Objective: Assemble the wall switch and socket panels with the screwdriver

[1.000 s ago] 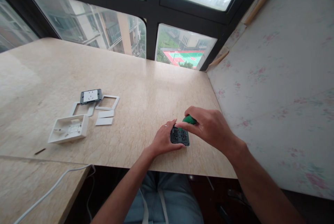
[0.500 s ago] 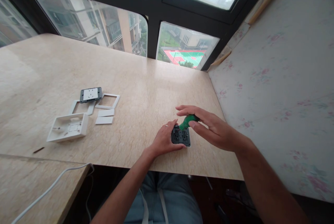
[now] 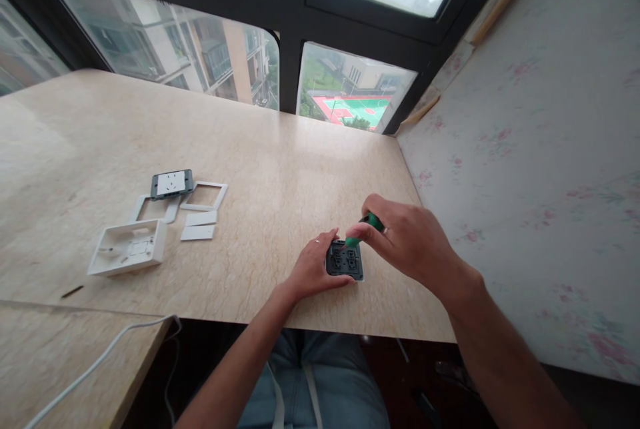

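Beige, marble-patterned countertop (image 3: 260, 216) ran up to a dark-framed window (image 3: 289, 29), with a floral-papered wall (image 3: 525, 169) closing it off on the right. Near the front edge, directly before the person, a dark grey, square plastic module with a pale rim (image 3: 345, 268) lay with its contact-studded back upward, which presumably left its fittings accessible. Left hand (image 3: 315, 266) was spread into a wide C around it, thumb along the near edge and fingers at the far one, probably to keep the piece from sliding or turning under pressure. Right hand (image 3: 407, 236) was closed around a green-handled, screwdriver-like tool (image 3: 353, 241), slanted down over the far half of the module; a slanted grip like that likely let the wrist twist the handle. Whether its tip touched a screw was too small to tell.

Well apart, to the left, lay an open white plastic box (image 3: 159, 246), a grey socket unit with a white face (image 3: 171, 184) resting partly on one of two thin white frames (image 3: 219, 197), and two flat white strips (image 3: 197, 232). Gathered there, they seemed set aside to leave both hands room.
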The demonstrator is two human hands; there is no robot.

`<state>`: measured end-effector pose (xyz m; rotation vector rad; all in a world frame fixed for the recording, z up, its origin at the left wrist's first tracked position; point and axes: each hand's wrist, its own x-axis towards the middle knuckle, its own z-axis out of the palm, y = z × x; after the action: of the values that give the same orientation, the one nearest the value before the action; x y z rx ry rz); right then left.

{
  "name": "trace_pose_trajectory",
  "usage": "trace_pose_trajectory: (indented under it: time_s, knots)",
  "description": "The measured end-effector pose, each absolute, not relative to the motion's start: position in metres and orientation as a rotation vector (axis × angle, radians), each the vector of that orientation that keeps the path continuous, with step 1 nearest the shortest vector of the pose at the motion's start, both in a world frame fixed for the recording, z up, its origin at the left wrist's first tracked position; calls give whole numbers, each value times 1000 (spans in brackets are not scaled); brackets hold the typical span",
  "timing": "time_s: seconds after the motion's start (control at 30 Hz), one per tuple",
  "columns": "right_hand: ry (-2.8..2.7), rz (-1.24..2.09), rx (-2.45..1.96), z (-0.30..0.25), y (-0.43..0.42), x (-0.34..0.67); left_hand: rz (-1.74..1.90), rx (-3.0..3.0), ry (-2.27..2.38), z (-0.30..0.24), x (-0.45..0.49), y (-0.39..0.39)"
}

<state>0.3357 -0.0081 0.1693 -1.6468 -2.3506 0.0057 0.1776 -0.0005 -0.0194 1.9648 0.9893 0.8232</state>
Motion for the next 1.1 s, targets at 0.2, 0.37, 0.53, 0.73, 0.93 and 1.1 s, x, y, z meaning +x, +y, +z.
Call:
trace_pose_trajectory:
  time_s: [0.2, 0.37, 0.53, 0.73, 0.93, 1.1]
  knots:
    - [-2265, 685, -1395, 170, -22, 347, 856, 1973, 934, -19, 177, 0]
    - [-2013, 744, -1331, 168, -30, 365, 854, 1972, 950, -19, 177, -1]
    - [-1910, 567, -1490, 173, -37, 383, 845, 1957, 955, -20, 177, -1]
    - [-1960, 498, -1549, 163, -41, 394, 859, 1950, 947, -20, 177, -1]
    - [-1972, 509, -1553, 156, -38, 394, 861, 1958, 949, -20, 177, -1]
    - [-1967, 520, -1572, 156, -37, 395, 857, 1964, 951, -21, 177, 0]
